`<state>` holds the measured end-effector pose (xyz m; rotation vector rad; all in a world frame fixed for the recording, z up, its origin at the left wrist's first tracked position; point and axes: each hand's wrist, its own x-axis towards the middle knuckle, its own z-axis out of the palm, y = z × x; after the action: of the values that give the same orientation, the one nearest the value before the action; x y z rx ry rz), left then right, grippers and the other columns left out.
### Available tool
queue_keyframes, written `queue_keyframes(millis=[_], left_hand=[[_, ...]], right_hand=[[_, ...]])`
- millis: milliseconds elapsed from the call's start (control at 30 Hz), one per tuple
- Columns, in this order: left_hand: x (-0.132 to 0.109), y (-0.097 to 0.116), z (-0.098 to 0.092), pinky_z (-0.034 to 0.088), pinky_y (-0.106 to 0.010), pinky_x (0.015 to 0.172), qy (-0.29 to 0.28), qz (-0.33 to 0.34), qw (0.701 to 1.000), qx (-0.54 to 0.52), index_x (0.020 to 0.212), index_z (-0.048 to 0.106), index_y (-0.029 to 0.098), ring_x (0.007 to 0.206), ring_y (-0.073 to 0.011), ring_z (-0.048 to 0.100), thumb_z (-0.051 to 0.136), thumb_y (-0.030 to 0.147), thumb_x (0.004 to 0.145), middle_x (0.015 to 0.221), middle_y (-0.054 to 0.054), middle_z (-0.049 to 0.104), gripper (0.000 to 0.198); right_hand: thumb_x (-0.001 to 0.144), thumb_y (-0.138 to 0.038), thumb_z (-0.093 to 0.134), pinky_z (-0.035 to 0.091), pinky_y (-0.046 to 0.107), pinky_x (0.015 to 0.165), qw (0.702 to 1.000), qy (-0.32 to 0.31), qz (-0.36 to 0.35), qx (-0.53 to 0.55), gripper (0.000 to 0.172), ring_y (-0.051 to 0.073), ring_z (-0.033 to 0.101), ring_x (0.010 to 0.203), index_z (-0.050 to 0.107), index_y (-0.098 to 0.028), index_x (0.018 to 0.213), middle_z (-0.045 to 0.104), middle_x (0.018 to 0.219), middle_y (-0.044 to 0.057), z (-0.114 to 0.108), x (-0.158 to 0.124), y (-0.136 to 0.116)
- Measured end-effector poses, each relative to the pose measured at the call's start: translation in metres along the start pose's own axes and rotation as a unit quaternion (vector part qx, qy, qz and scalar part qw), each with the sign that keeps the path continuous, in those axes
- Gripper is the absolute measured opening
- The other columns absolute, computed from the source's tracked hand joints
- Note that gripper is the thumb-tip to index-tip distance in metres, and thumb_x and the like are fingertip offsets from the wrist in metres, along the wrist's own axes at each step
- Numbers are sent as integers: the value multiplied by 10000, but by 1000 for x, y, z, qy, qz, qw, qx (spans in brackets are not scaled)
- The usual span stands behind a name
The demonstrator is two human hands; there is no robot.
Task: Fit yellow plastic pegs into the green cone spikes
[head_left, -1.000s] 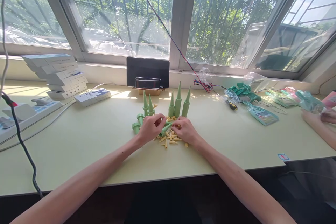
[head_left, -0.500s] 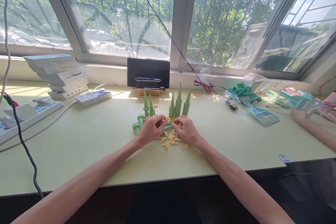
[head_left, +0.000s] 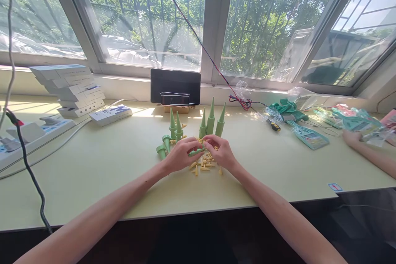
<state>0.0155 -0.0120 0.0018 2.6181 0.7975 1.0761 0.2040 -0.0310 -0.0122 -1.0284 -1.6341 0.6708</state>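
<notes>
My left hand and my right hand meet over a pile of small yellow pegs on the pale table. The left hand's fingers are closed round a green cone lying on its side. The right hand pinches something small at the cone's end; I cannot make out what. Behind the hands, three green cones stand upright, and two more to their left. Several green cones lie by the left hand.
A black screen on a stand leans at the window sill. Stacked white boxes and a power strip sit at the left. Plastic-bagged teal items and a screwdriver lie at the right, where another person's hand holds a bag.
Both my hands have lifted slightly and drawn together, the left now holding the green cone higher. The other person's hand at the right has shifted with a bag.
</notes>
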Motion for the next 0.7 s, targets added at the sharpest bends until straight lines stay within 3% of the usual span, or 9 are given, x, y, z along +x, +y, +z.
queue_keyframes(millis=[300,700], left_hand=[[-2,-6,3,379,-226,568,-7,-3,1000,-9,902,701,192,578,-86,462,623,391,887,786,-18,599,214],[-2,-4,2,355,-219,554,3,8,1000,3,924,699,186,556,-80,432,568,321,930,754,-8,581,189]], right_hand=[[874,-331,574,520,274,657,1000,-10,-4,-13,193,166,637,692,693,-180,862,712,797,45,0,-2,-6],[856,-377,610,512,269,629,1000,-7,9,-3,209,159,621,661,665,-182,808,689,765,39,0,-2,-5]])
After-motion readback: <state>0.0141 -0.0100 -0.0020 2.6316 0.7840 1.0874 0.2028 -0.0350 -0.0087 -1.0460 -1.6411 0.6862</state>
